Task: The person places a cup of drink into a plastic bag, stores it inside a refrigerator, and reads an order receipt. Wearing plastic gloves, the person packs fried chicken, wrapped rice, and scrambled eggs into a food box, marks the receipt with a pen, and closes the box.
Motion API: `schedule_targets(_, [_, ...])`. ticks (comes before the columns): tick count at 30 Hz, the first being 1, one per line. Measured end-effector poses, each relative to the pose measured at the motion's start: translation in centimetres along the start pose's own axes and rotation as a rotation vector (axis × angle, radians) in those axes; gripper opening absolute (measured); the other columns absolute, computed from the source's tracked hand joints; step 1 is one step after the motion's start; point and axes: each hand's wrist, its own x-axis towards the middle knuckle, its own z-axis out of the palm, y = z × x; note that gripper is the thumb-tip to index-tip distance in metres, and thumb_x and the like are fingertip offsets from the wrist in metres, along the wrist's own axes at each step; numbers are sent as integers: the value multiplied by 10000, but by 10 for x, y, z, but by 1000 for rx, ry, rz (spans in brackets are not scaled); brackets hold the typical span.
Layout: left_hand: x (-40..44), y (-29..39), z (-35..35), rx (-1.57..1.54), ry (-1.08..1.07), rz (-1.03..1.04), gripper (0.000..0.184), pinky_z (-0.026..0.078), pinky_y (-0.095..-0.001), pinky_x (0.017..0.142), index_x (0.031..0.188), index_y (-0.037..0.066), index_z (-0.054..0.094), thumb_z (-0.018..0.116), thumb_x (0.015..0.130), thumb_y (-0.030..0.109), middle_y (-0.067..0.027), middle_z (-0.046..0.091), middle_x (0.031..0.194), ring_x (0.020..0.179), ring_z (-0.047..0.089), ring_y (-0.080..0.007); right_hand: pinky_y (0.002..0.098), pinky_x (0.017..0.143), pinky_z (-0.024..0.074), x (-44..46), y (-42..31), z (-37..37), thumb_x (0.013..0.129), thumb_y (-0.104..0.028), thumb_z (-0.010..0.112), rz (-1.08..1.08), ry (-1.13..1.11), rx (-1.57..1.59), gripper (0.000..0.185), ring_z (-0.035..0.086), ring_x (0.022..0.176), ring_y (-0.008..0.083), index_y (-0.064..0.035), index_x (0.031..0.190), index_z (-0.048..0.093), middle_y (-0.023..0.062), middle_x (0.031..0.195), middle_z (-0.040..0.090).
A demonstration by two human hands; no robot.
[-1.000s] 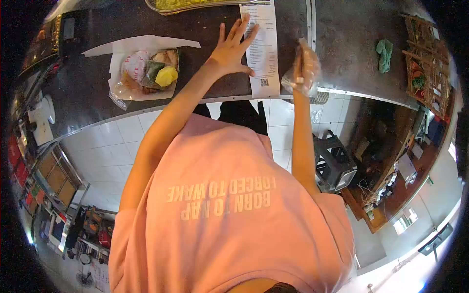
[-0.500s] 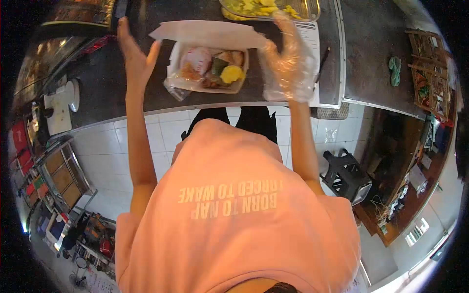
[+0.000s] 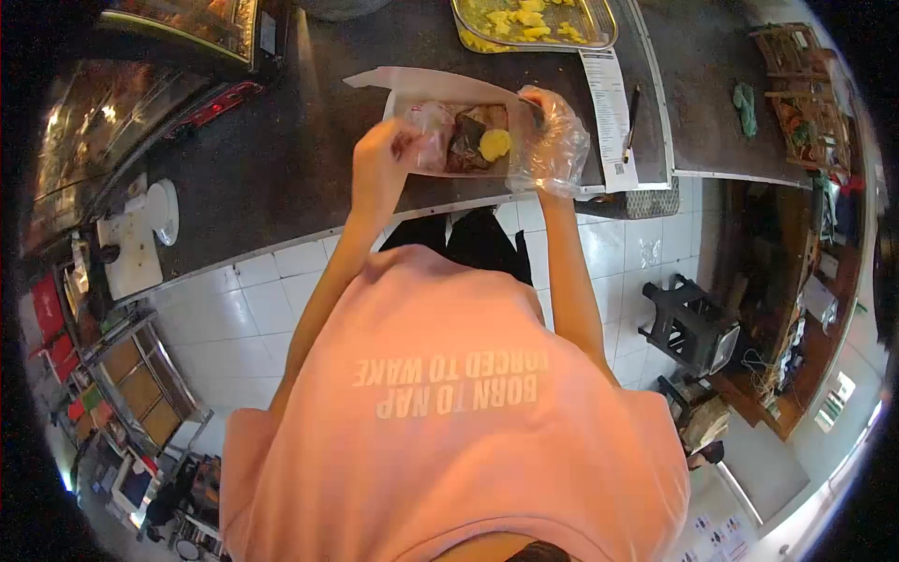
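A white food box (image 3: 449, 91) stands with its lid raised on the dark counter. Inside lie a wrapped pack (image 3: 433, 131) with red print, dark green and brown food, and a yellow piece (image 3: 494, 144). My left hand (image 3: 379, 161) is bare and curled at the box's left side, its fingers over the edge by the wrapped pack; what they pinch is too small to make out. At the right side my right hand (image 3: 552, 140), in a clear plastic glove, has its fingers bent round the box's wall.
A glass tray (image 3: 534, 45) with yellow pieces sits at the back. Right of the box are a printed paper (image 3: 609, 117) and a black pen (image 3: 632, 122). A green cloth (image 3: 744, 110) lies further right. A black stool (image 3: 690, 323) stands on the floor.
Both hands have come inward to the box's sides, after being spread apart above the counter. The view has shifted, and the printed paper that my right hand partly covered now shows.
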Motion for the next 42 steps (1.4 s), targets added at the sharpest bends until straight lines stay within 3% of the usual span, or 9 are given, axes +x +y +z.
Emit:
schedule_targets(7, [28,-12,3,309,659,440,567,278,-498,924,1112,46,405,716,675,231,-171,403,1162,1109,355,-373,296,769,473,-16,6,10,719,-27,630,-46,95,-65,176,602,860,216,-47,890,596,95,896,625])
schedule_targets(15, [0,-54,7,367,335,483,311,268,-483,987,997,39,452,625,742,79,-198,466,1178,1123,439,-349,338,904,390,-69,13,47,824,-126,517,264,268,37,174,522,1022,253,-57,977,559,160,1097,550])
schedule_targets(18, [-14,-52,30,-214,221,-69,298,397,-385,888,999,3,460,615,752,64,-196,534,1097,1020,537,-298,353,839,414,-78,20,54,832,-109,480,571,39,214,245,540,996,262,-60,1072,467,161,1063,559])
schedule_targets(25, [7,-38,12,-69,147,6,335,437,-320,803,1112,6,510,537,782,57,-163,590,1019,946,577,-266,315,726,464,-47,31,54,898,-247,416,411,2,148,281,577,813,188,-27,1026,533,120,916,604])
schedule_targets(26, [7,-38,13,-78,137,-5,309,436,-319,799,1087,0,526,534,787,73,-169,590,1018,946,577,-269,317,680,464,-37,24,52,903,-304,403,931,48,862,356,583,762,200,0,959,579,138,865,607])
schedule_targets(32, [19,-36,0,-25,65,-33,273,446,-309,760,1053,-7,537,530,796,85,-159,612,943,878,599,-224,332,600,447,-40,47,45,875,-362,450,552,15,384,402,566,657,172,2,869,621,97,781,610])
schedule_targets(37, [18,-32,-5,-33,6,127,366,427,-316,815,1167,29,431,513,812,63,-166,546,1099,989,561,-257,281,729,464,-29,14,18,855,-102,463,537,-140,456,285,580,846,155,-81,1127,542,69,988,606])
schedule_targets(41, [-1,-31,-15,108,-216,206,593,407,-363,869,1224,28,358,658,717,95,-202,450,1218,1099,485,-307,384,674,488,-60,37,29,853,-364,485,26,-94,-336,345,594,724,316,-97,1055,569,178,938,597])
schedule_targets(42, [-5,-26,-20,274,-255,288,660,403,-377,877,1234,23,340,694,685,111,-209,444,1219,1108,473,-317,417,714,487,-57,29,11,805,-409,532,-73,-283,-333,555,582,804,379,-144,1268,379,250,1116,500])
